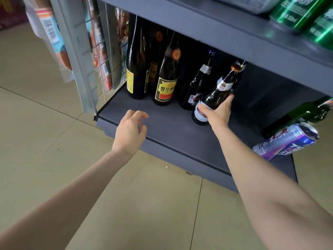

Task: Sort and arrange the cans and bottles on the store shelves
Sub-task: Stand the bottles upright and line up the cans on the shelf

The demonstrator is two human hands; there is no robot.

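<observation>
1. Brown bottle (217,95): gold cap, white neck label, red-and-white body label. It stands on the bottom shelf (162,127), tilted with the neck leaning right, base on or just above the shelf surface; contact cannot be confirmed.
2. Right hand (220,112): fingers curled round the lower body of the brown bottle, thumb across the label, gripping it from the right front.
3. Left hand (130,131): over the front edge of the shelf, fingers loosely curled and slightly spread, holding nothing. Contact with the shelf cannot be told.
4. Blue-capped bottle (200,83): dark glass, upright, just beside and behind the held one, to its left.
5. Yellow-label bottle (166,80): dark, upright, left of the blue-capped one, with an orange neck seal.
6. Tall bottle (137,69): dark, at the far left of the shelf, near the wire side panel (108,56). Another dark bottle stands behind, between these two, mostly hidden.
7. Green bottle (299,114): lying on its side at the right end of the shelf.
8. Purple can (286,141): lying on its side just in front of the green bottle, near the shelf edge.
9. Green cans (306,13): on the upper shelf, top right.
10. Floor (54,132): beige tile.
</observation>
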